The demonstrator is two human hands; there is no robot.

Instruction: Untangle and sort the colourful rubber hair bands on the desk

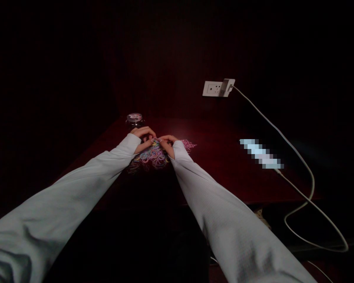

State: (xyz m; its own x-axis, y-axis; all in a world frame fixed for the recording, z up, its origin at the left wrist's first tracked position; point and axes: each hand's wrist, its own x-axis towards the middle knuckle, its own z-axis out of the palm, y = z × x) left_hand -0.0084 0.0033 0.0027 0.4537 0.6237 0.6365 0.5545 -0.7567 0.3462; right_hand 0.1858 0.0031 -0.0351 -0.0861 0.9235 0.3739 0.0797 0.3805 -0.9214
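Note:
Both my arms in white sleeves reach out over a dark red table (224, 165). My left hand (143, 137) and my right hand (167, 143) meet above a heap of small coloured rubber bands (151, 157), pink, blue and yellow. The fingers of both hands are curled and pinched together on bands at the top of the heap. Just which bands they grip is too small to tell. More pink bands (189, 145) lie just right of my right hand.
A small round lidded jar (134, 119) stands behind my left hand. A lit phone (261, 154) lies at the right, its white cable (300, 161) running up to a charger in a wall socket (218, 88). The surroundings are very dark.

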